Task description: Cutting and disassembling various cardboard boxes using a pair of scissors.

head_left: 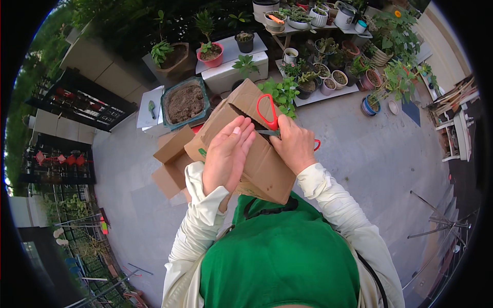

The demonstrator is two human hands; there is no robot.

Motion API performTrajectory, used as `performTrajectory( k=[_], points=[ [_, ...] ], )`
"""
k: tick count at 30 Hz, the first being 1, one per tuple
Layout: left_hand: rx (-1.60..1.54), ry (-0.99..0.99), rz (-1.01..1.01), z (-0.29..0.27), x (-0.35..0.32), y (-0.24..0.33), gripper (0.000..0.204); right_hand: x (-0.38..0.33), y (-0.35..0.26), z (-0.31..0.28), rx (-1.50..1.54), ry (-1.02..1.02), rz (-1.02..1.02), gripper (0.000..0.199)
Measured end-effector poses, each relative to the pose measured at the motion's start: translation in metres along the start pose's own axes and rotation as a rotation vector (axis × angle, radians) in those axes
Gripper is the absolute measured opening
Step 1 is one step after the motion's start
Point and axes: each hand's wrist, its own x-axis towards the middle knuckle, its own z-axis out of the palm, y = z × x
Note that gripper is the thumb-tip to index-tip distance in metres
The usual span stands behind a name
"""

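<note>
We hold red-handled scissors at a cardboard box.
Our right hand is clamped on them; our left hand, apart, extends straight fingers.

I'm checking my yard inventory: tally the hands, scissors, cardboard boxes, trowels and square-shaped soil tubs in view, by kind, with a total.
Left hand and right hand: 2
Red-handled scissors: 1
Cardboard boxes, near box and open box at its left: 2
Green trowel: 1
Soil tub: 1
Total: 7
</note>
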Motion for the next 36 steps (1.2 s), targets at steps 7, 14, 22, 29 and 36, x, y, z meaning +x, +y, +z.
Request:
performTrajectory(
  k=[7, 14, 22, 29, 36],
  points=[
    [-0.114, 0.070, -0.118, -0.019, 0.014, -0.008, 0.059, -0.014, -0.008, 0.003, -0.018, -0.027, -0.105, 0.034],
    [-0.132, 0.277, -0.096, -0.042, 0.033, -0.031, 0.036, -0.021, -0.015, 0.012, -0.073, -0.057, -0.178, 0.032],
    [-0.165, 0.323, -0.081, -0.061, 0.037, -0.054, 0.007, -0.043, -0.019, 0.005, -0.030, -0.202, -0.125, 0.021],
    [-0.003, 0.535, 0.158, -0.075, 0.054, -0.050, 0.007, -0.062, -0.029, -0.009, 0.112, -0.241, -0.040, 0.016],
    [0.272, 0.363, 0.433, -0.084, 0.034, -0.039, 0.006, -0.036, -0.011, -0.034, 0.432, -0.115, 0.020, 0.014]
  ],
)
